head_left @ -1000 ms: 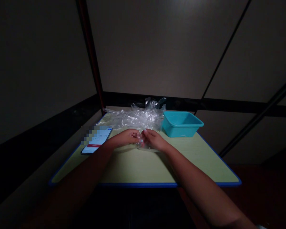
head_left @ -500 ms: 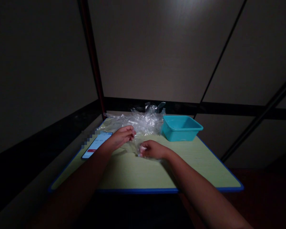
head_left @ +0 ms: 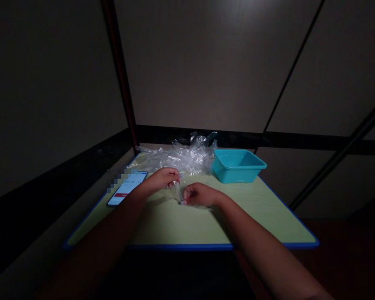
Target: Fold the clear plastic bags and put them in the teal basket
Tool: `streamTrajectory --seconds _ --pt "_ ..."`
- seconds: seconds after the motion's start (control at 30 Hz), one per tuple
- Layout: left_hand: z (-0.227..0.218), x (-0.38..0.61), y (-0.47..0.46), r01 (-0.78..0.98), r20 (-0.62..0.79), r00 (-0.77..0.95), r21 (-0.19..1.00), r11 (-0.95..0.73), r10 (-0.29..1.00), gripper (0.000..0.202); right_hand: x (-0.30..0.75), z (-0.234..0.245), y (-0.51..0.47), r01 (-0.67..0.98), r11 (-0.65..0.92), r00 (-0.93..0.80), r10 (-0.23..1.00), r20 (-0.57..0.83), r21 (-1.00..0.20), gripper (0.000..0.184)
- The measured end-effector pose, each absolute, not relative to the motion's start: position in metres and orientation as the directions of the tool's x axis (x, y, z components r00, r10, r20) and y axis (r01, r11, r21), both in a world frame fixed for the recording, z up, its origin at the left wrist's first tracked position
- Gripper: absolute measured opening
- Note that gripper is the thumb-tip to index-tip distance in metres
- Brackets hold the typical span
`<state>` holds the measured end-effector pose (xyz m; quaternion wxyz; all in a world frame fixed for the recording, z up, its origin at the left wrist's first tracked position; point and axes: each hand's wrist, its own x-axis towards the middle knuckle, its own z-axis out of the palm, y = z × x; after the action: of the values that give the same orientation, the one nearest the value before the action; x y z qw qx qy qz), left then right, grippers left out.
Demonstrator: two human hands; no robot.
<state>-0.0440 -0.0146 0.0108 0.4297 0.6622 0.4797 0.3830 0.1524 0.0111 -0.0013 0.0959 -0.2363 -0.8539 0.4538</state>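
A clear plastic bag (head_left: 178, 192) is stretched between my two hands above the table's middle. My left hand (head_left: 165, 179) is closed, its fingertips pinching the bag's upper edge. Lower and to the right, my right hand (head_left: 200, 195) is curled with thumb and finger pinched on the bag's near end. Part of the bag passes under the right hand, where most of it is hidden. Just beyond my hands lies a heap of crumpled clear plastic bags (head_left: 187, 158).
A turquoise plastic basin (head_left: 239, 173) stands at the table's back right. A phone with a lit screen (head_left: 125, 191) lies at the left, partly behind my left forearm. The pale green table (head_left: 187, 229) has a blue edge, with wall panels behind it.
My left hand has come down slightly and its fingers have closed on the bag. The plastic between the hands is now drawn into a narrow strip. My right hand has barely moved.
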Motion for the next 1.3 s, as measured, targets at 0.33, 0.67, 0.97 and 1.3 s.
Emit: streamTrajectory --seconds 0.33,0.67,0.97,1.3 --pt "0.021 -0.050 -0.022 0.337 -0.062 0.441 0.936 -0.101 0.895 0.024 0.163 0.012 0.013 0.372 0.402 -0.889 0.414 -0.197 -0.837 0.031" --pt "0.014 -0.061 -0.019 0.429 -0.253 0.440 0.902 0.046 0.862 0.020 0.165 0.012 0.013 0.411 0.563 -0.901 0.370 -0.226 -0.717 0.024" --pt "0.009 -0.059 -0.015 0.495 -0.202 0.320 0.869 0.019 0.926 0.015 0.166 0.017 0.010 0.470 0.623 -0.871 0.444 -0.211 -0.626 0.022" --pt "0.024 -0.057 -0.014 -0.095 0.085 -0.020 0.992 -0.086 0.996 0.035 0.158 0.018 0.008 0.080 0.445 -0.750 0.616 0.240 -0.892 0.033"
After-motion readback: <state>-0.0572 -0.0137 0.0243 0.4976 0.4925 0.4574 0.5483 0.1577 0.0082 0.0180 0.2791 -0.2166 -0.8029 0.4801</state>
